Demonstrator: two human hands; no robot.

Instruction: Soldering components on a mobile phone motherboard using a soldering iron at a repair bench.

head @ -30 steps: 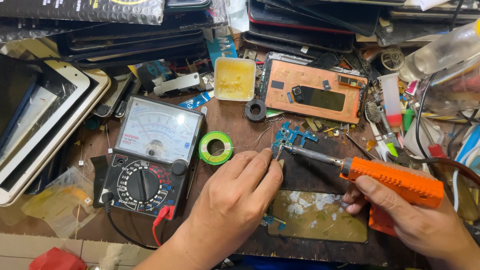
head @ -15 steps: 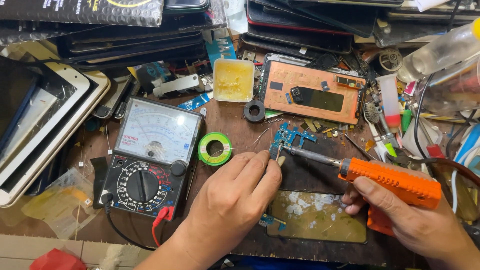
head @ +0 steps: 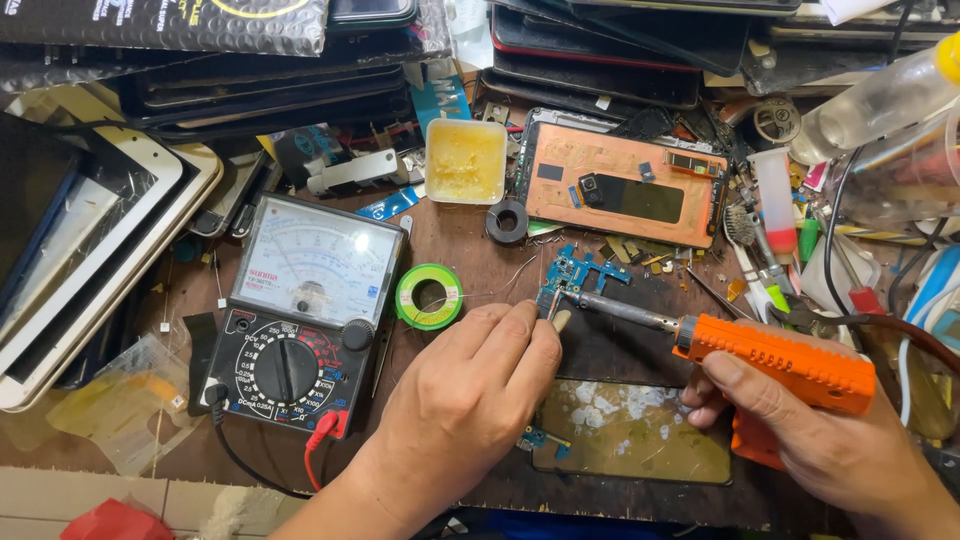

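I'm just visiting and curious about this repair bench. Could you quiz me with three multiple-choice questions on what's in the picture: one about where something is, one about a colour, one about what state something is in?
1. Where does the green solder spool lie?
A. Right of the multimeter
B. On top of the orange phone back
C. Inside the square tub of yellow paste

2. What colour is the body of the soldering iron?
A. Blue
B. Orange
C. White

3. How is the soldering iron held?
A. Lying alone on the bench
B. Gripped in the right hand, tip at the small blue circuit board
C. Gripped in the left hand

Answers:
1. A: the spool sits on the wood just beside the meter's right edge.
2. B: the handle is bright orange.
3. B: the right hand wraps the handle, and the metal tip reaches the board by the left fingertips.
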